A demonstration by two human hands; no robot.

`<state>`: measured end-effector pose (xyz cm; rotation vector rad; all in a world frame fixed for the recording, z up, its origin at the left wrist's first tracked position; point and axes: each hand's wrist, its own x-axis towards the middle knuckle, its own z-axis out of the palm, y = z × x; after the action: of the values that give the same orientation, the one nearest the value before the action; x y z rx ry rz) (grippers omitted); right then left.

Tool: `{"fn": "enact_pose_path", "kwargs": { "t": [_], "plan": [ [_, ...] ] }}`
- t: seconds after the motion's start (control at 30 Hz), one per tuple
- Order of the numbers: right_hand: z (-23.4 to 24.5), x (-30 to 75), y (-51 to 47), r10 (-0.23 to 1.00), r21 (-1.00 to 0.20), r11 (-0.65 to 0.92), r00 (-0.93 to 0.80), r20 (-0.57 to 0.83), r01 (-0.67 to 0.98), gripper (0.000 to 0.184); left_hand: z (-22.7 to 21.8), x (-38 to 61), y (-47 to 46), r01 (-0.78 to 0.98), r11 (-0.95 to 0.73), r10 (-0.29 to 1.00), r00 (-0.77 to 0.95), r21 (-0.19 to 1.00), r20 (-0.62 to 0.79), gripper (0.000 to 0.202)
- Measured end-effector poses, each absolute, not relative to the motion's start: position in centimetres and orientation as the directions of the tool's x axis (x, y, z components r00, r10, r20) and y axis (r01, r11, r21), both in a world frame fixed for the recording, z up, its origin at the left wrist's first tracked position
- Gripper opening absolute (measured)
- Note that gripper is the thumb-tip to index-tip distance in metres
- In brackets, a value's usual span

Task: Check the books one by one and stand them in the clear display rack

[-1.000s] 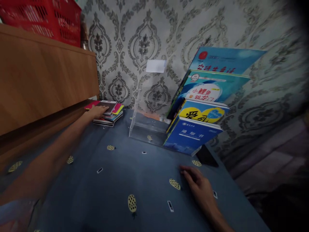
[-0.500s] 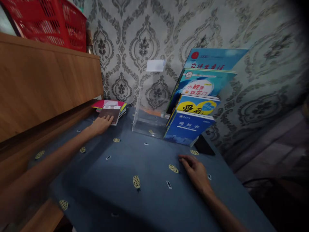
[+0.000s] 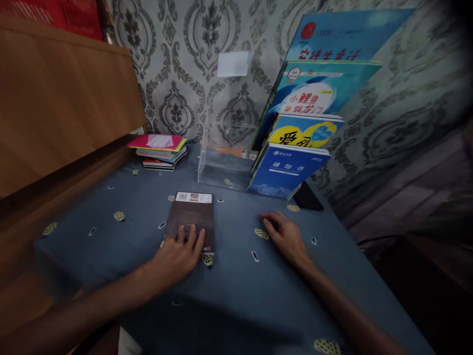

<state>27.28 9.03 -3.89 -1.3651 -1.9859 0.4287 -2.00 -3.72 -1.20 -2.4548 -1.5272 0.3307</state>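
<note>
My left hand (image 3: 177, 256) lies over the near end of a thin dark brown book (image 3: 192, 214), fingers spread across its cover and thumb out of sight. A white strip with a barcode runs along the book's far edge. Resting on the tablecloth to the right, my right hand (image 3: 285, 237) has its fingers curled in, with nothing visible in them. Beyond the left hand sits a stack of small books (image 3: 158, 150), a pink one on top. A clear acrylic rack (image 3: 221, 175) stands at the back; blue books, including a front one (image 3: 290, 170), lean in its right part.
The blue tablecloth (image 3: 229, 276) has a pineapple pattern. A wooden cabinet (image 3: 66, 93) borders the left side, with a red basket (image 3: 59, 17) on it. A black flat object (image 3: 309, 197) lies beside the rack, near the patterned wall (image 3: 173, 108).
The dark brown book has come off the stack toward me with my left hand, to the middle of the table. My right hand stays curled on the cloth. The view has shifted.
</note>
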Motion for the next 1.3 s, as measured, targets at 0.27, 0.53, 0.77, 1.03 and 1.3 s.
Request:
{"fn": "enact_pose_path", "kwargs": {
  "t": [0.27,0.53,0.77,1.03,1.3],
  "plan": [
    [-2.6,20.0,6.7,0.672,-0.481,0.738,-0.583,0.457,0.473,0.028,-0.7,0.5,-3.2,0.654,-0.748,0.640,0.755,-0.110,0.143,0.041],
    [-2.2,14.3,8.4,0.500,-0.439,0.818,-0.836,0.226,0.371,0.046,-0.1,-3.3,1.1,0.638,-0.768,0.616,0.714,0.053,0.332,0.027],
    [-2.8,17.6,10.3,0.664,-0.406,0.725,-0.721,0.200,0.556,0.045,-1.3,-3.3,0.5,0.623,-0.779,0.562,0.748,-0.078,0.353,0.029],
    [-3.8,22.6,9.1,0.763,-0.397,0.640,-0.607,0.223,0.658,0.049,-1.4,-3.9,2.8,0.714,-0.700,0.685,0.675,-0.010,0.276,0.034],
    [-4.2,22.9,8.2,0.823,-0.289,0.560,-0.483,0.300,0.776,0.042,-2.1,-4.4,6.6,0.768,-0.640,0.758,0.625,0.027,0.188,0.058]
  ]
}}
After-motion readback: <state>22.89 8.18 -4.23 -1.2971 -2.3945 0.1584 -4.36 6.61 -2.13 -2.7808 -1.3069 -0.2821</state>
